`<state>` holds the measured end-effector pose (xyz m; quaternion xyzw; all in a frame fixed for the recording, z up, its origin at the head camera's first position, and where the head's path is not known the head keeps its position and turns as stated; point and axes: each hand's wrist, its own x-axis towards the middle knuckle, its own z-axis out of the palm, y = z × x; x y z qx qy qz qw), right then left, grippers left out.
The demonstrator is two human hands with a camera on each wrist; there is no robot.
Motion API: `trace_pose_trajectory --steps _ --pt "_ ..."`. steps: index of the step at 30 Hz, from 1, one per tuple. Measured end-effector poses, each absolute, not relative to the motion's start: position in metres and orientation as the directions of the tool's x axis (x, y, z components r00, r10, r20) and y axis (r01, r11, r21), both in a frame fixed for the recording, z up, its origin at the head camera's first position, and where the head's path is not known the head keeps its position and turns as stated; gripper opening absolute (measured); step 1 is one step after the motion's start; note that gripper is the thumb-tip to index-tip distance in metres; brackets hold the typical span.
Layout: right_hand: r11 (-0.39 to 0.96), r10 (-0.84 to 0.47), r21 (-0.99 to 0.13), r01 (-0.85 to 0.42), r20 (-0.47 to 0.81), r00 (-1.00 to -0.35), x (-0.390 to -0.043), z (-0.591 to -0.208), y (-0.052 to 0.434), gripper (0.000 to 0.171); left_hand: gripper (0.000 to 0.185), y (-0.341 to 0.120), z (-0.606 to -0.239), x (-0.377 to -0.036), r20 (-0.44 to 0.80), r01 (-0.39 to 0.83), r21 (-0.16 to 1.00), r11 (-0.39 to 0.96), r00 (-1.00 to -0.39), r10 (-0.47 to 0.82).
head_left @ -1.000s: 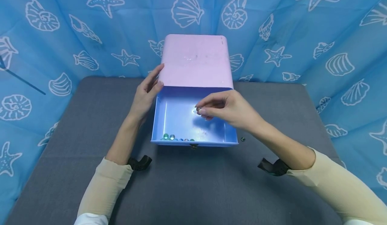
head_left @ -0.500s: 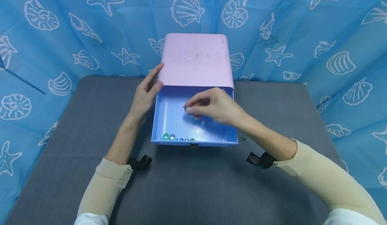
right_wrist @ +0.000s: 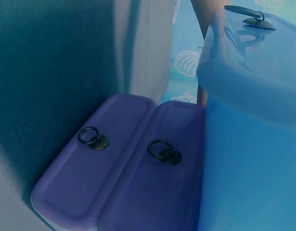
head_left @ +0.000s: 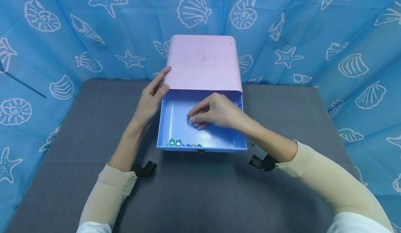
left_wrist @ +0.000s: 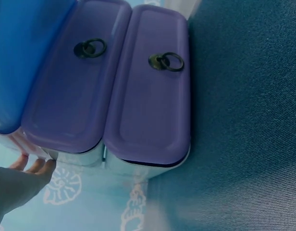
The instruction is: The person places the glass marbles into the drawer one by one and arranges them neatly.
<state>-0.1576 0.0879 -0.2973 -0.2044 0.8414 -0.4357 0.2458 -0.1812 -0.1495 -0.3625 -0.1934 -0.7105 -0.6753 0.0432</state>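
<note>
A small pink-topped drawer cabinet has its blue top drawer pulled out. Inside, my right hand pinches a glass marble between thumb and fingertips, over the drawer's floor. Several green, clear and coloured marbles lie along the drawer's front wall, towards the left. With fairly straight fingers, my left hand rests against the cabinet's left side; its fingertips touch that side in the left wrist view. The right wrist view shows the outside of the blue drawer, and the right hand's fingers are hidden there.
One dark green marble lies on the grey tabletop, right of the drawer. Below the open drawer are two closed purple drawers with ring pulls. A blue shell-patterned curtain hangs behind and at both sides.
My right hand has moved left within the drawer, then slightly nearer its front, carrying the pinched marble. The left hand, the cabinet and the other marbles have stayed put.
</note>
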Motion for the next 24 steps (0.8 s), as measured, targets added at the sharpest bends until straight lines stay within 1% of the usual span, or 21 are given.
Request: trace_pose_trajectory --steps 2,6,11,21,24 --pt "0.538 -0.556 -0.836 -0.106 -0.258 -0.79 -0.158 -0.2975 0.0872 0.014 0.055 -0.1493 -0.3621 -0.1813 0.324 0.335 0.942 0.015 -0.922 0.214" --pt "0.558 -0.557 -0.823 -0.104 -0.279 -0.782 -0.1579 -0.2982 0.0866 0.015 0.054 -0.1493 -0.3621 -0.1809 0.325 0.336 0.942 0.019 -0.923 0.207" --pt "0.587 -0.558 -0.798 -0.137 -0.276 -0.783 -0.1567 -0.2979 0.0864 0.017 0.054 -0.1489 -0.3624 -0.1805 0.324 0.336 0.941 0.03 -0.926 0.196" --pt "0.595 -0.546 -0.793 -0.128 -0.282 -0.789 -0.1547 -0.2992 0.0845 0.019 0.054 -0.1493 -0.3647 -0.1793 0.323 0.335 0.942 0.036 -0.928 0.188" --pt "0.601 -0.543 -0.786 -0.145 -0.269 -0.795 -0.1545 -0.2975 0.0855 0.02 0.054 -0.1485 -0.3633 -0.1799 0.321 0.335 0.941 0.046 -0.929 0.185"
